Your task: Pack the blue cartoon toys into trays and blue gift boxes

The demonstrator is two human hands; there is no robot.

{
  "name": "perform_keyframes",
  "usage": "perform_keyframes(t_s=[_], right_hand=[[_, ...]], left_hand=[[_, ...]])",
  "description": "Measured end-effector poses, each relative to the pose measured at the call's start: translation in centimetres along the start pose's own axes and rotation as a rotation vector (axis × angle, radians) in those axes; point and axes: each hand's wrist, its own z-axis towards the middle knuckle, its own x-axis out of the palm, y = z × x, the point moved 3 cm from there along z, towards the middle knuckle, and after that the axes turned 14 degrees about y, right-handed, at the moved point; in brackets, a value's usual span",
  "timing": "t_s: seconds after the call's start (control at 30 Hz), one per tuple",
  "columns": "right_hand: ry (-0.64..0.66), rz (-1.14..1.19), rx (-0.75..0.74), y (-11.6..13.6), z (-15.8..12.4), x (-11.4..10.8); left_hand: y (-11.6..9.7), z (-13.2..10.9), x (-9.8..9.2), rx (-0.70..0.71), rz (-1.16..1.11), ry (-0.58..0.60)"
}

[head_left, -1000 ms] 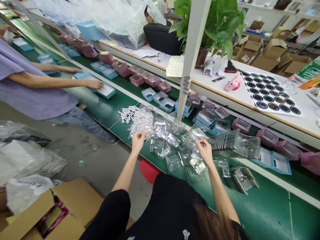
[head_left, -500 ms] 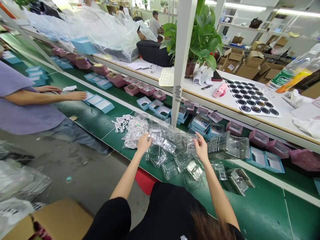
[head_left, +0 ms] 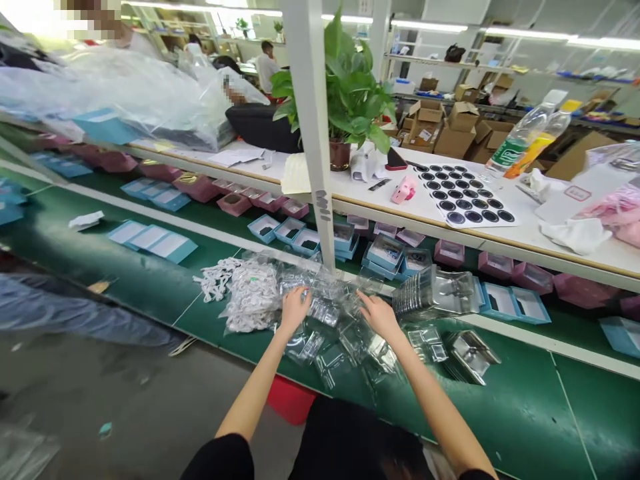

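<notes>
Both my hands reach into a heap of clear plastic trays [head_left: 330,333] on the green belt [head_left: 525,413]. My left hand [head_left: 294,308] rests on the left side of the heap, fingers curled down among the trays, beside a clear bag of white tags [head_left: 253,300]. My right hand [head_left: 377,313] lies on the heap's right side, fingers bent onto a clear tray. What either hand grips is hidden by the glare of the plastic. A nested stack of clear trays [head_left: 435,293] lies just right of my right hand.
Blue boxes [head_left: 295,237] and pink boxes [head_left: 235,202] line the belt's far side. A white post [head_left: 313,133] rises behind the heap. The white shelf [head_left: 500,233] carries a potted plant [head_left: 350,100], a sheet of black discs [head_left: 463,197] and bottles [head_left: 520,137]. A person's leg [head_left: 75,313] is at left.
The view has swung up and to the right. Both my hands have moved closer together over the clear trays. The person at left has drawn their arms off the belt.
</notes>
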Motion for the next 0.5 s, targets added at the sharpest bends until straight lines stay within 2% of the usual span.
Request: perform_keyframes(t_s=[0.1, 0.2, 0.27, 0.37, 0.43, 0.5], right_hand=[[0.015, 0.032, 0.110, -2.1, -1.9, 1.2], [-0.082, 0.138, 0.218, -4.7, -5.1, 2.5], [-0.164, 0.231, 0.262, -6.2, -7.9, 3.3], [-0.279, 0.371, 0.307, -8.1, -12.8, 4.8], [-0.323, 0.457, 0.362, -9.0, -16.4, 6.2], [-0.332, 0.539, 0.447, -9.7, -20.2, 7.9]], left_hand=[[-0.1, 2.0, 0.7, -0.008, 0.014, -0.018], [0.5, 2.1, 0.4, -0.089, 0.055, -0.218], [1.2, 0.8, 0.0, -0.190, 0.059, -0.375], [1.5, -2.1, -0.2, -0.288, -0.002, -0.510], [0.5, -3.9, 0.2, -0.297, -0.046, -0.564], [-2.0, -5.1, 1.3, -0.239, -0.063, -0.589]])
